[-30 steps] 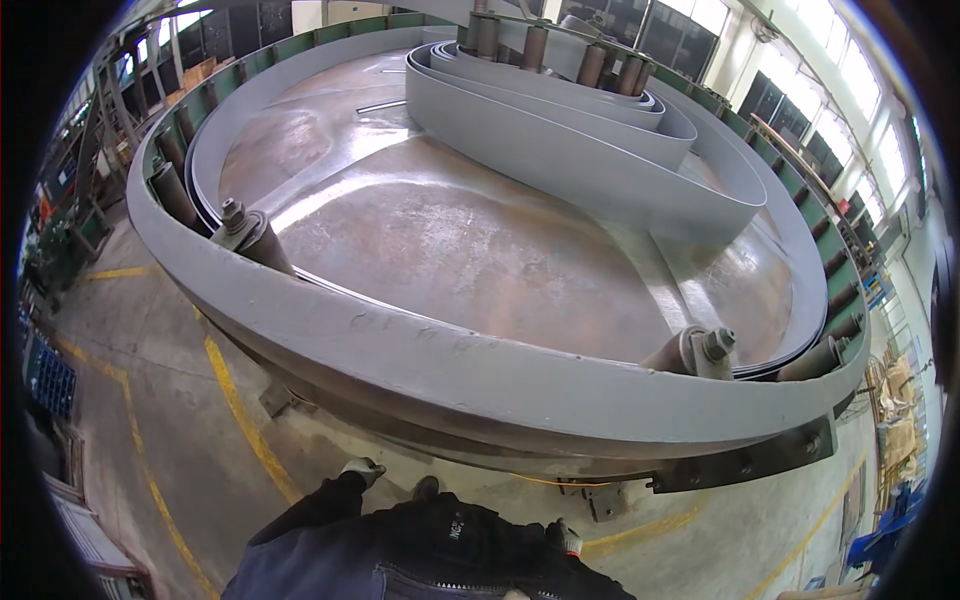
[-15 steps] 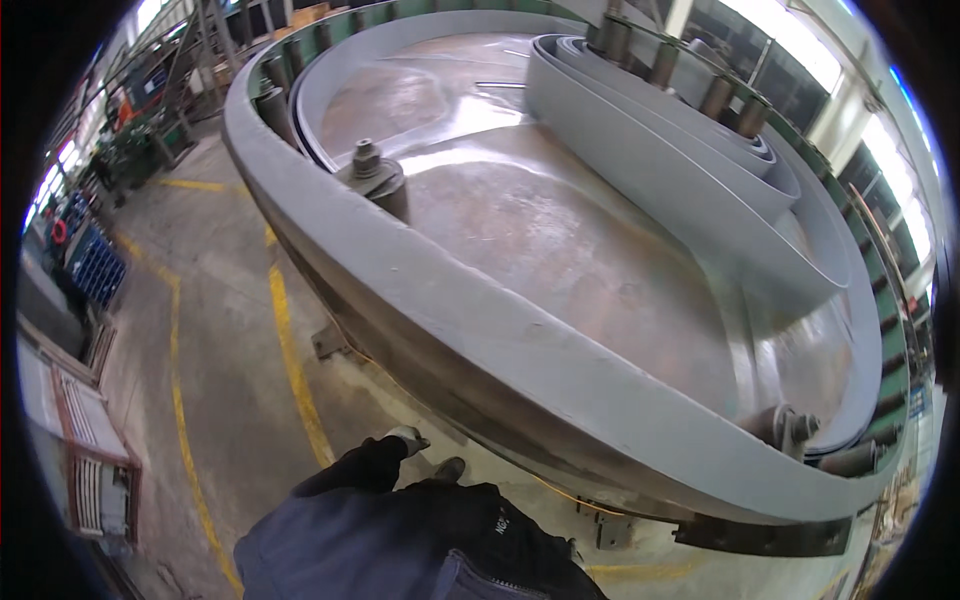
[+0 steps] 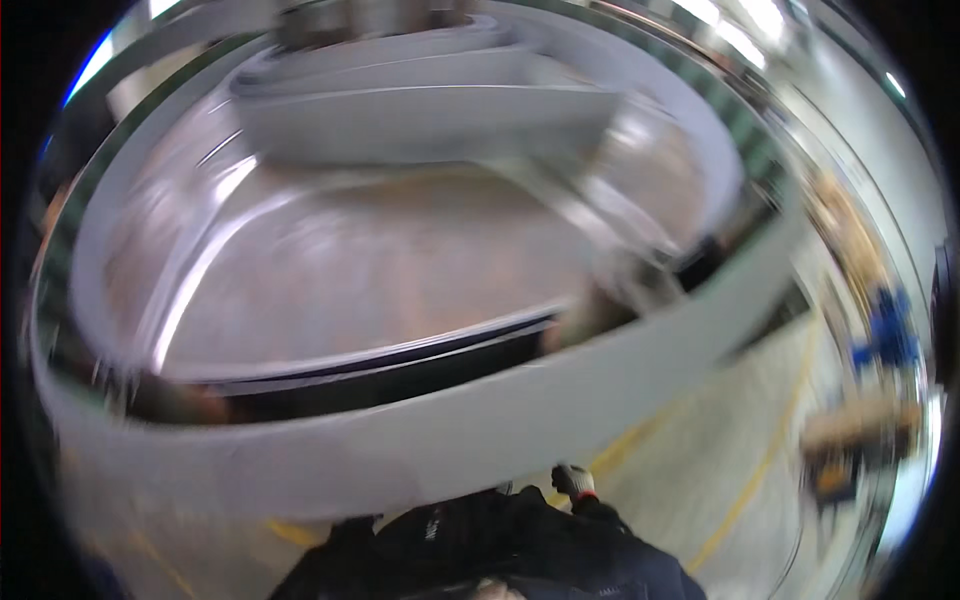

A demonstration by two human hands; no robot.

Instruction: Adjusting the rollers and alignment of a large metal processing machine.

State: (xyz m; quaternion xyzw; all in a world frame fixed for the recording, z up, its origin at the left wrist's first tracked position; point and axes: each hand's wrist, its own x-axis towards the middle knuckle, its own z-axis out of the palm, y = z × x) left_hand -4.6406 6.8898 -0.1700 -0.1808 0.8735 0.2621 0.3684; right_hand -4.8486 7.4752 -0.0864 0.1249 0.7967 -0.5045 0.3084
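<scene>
My right hand (image 3: 573,482), in a pale work glove with dark patches and a red cuff, hangs low in front of my dark jacket (image 3: 450,545). It is apart from the grey outer band (image 3: 400,455) of a large round machine. Blur smears its fingers, and I make out nothing held. My left hand is hidden; only a dark sleeve (image 3: 350,530) shows on that side. Inside the ring lies a broad, shiny brownish metal bed (image 3: 400,260). Wide grey strip (image 3: 420,125) stands on edge in loops at its far side.
Blurred rollers (image 3: 630,285) stand inside the near rim. Yellow lines (image 3: 770,450) cross the concrete floor (image 3: 680,480) at right. Beyond them are a brown stack (image 3: 860,430) and a blue object (image 3: 890,330). A pale wall (image 3: 880,150) rises at far right.
The view has swung right along the ring, and the coiled strip now lies straight ahead. My gloved left hand has left the view; my right hand has come into it.
</scene>
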